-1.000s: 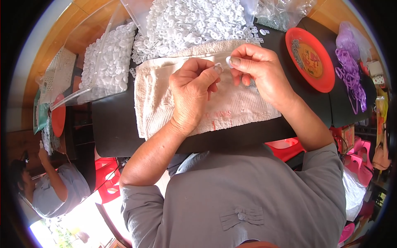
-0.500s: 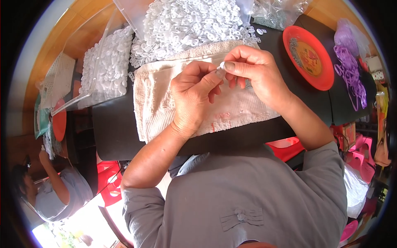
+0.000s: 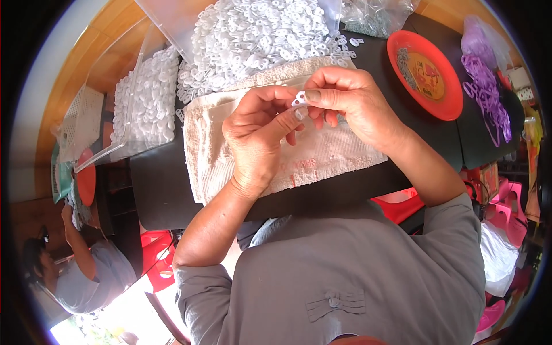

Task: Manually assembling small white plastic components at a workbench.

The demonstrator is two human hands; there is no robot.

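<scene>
A small white plastic piece with two holes [image 3: 298,99] is pinched between both my hands over the folded towel. My left hand [image 3: 257,123] grips its lower end between thumb and fingers. From the other side, my right hand [image 3: 353,100] closes thumb and forefinger on its upper end. The cream towel [image 3: 210,138] lies under both hands. Just beyond it spreads a big heap of similar white holed pieces [image 3: 247,43], partly inside a clear plastic bin. My fingers hide part of the held piece.
A clear bin [image 3: 118,146] with smooth white pieces stands at the left. On the right are a red plate [image 3: 452,108] with small grey metal parts [image 3: 406,68], purple cord [image 3: 480,86] and a plastic bag [image 3: 376,17]. Another person [image 3: 92,273] sits at the far left.
The white piece has turned so that its holes now show. Both hands still hold it, and the whole view has shifted slightly.
</scene>
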